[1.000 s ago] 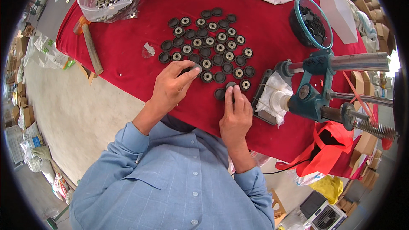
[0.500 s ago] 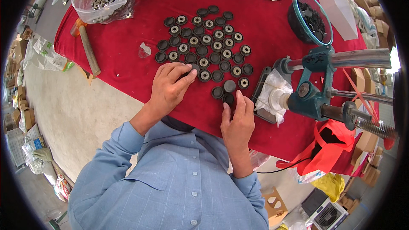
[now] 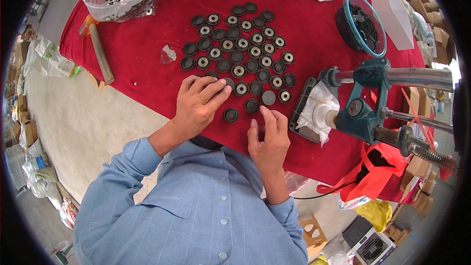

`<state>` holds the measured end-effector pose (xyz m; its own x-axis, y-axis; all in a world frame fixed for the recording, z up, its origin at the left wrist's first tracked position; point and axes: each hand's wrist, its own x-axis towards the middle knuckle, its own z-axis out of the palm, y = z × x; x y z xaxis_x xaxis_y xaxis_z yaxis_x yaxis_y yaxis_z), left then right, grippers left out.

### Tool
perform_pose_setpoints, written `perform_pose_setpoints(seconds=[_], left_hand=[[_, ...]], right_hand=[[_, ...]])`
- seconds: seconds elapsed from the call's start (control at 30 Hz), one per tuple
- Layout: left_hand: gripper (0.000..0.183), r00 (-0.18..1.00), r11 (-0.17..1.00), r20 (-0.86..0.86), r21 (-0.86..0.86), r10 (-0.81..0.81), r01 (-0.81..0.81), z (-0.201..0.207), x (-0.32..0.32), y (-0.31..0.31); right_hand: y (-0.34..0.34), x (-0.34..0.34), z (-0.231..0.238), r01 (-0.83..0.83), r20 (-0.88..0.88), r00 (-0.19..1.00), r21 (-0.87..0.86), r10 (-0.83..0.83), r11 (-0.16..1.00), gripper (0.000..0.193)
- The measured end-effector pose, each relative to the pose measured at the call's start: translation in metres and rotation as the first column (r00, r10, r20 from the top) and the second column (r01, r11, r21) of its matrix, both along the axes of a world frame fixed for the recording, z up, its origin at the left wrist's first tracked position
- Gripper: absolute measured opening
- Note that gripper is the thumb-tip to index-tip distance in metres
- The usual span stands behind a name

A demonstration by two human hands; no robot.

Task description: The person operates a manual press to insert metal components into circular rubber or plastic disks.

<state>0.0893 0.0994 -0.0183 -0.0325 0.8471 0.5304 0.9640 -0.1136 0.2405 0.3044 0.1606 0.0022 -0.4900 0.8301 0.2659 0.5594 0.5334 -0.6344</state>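
The dark cap (image 3: 229,83) at your L hand (image 3: 196,103) sits at the near-L edge of the cluster of black caps (image 3: 237,57), just beside one w/ a bearing (image 3: 241,89) in it. Your L fingers touch it; can't tell if they're pinching it or only resting there. Your R hand (image 3: 270,140) is free: fingers parted, nothing btwn them, tips just beside an empty cap (image 3: 251,105). A stray cap (image 3: 231,115) lies cup-up btwn your hands, nearest you.

Step in hand, prob.: arranging caps cup-up, approx. half of them w/ bearings seated. The flat-face-up cap (image 3: 268,98) nr your R fingertips looks like the odd one; flipping it would call for a light rim grip w/o nudging its neighbours. L side prob. calls for a clean let-go.

Further out on the red tabletop (image 3: 309,24): green press (image 3: 360,105) to the R, its base wrapped in white plastic; teal-rimmed bowl (image 3: 346,37) of black parts, far R; clear bag (image 3: 95,10) of bearings, far L, w/ a hammer (image 3: 101,56) below it.
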Motion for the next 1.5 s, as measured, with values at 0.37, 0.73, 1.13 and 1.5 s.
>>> perform_pose_setpoints(seconds=[0.37, 0.73, 1.13, 1.5], left_hand=[[0.033, 0.999, 1.000, 0.042, 0.013, -0.010, 0.010, -0.003, 0.000, -0.001], [0.043, 0.958, 0.986, 0.278, -0.125, -0.071, 0.110, 0.009, 0.034, -0.021], [0.033, 0.834, 0.982, 0.551, -0.142, -0.029, 0.127, 0.007, 0.038, -0.024], [0.032, 0.811, 1.000, 0.585, -0.011, -0.014, 0.025, 0.014, 0.027, -0.013]], right_hand=[[-0.001, -0.018, -0.011, -0.019, 0.142, 0.990, 0.158, -0.004, 0.987, 0.040], [0.010, -0.002, -0.008, -0.180, 0.010, 0.984, 0.131, 0.181, 0.975, 0.029], [0.070, 0.020, -0.001, -0.029, 0.285, 0.953, 0.429, -0.104, 0.903, 0.023], [0.041, 0.022, -0.011, -0.057, 0.351, 0.931, 0.414, -0.102, 0.908, 0.038]])
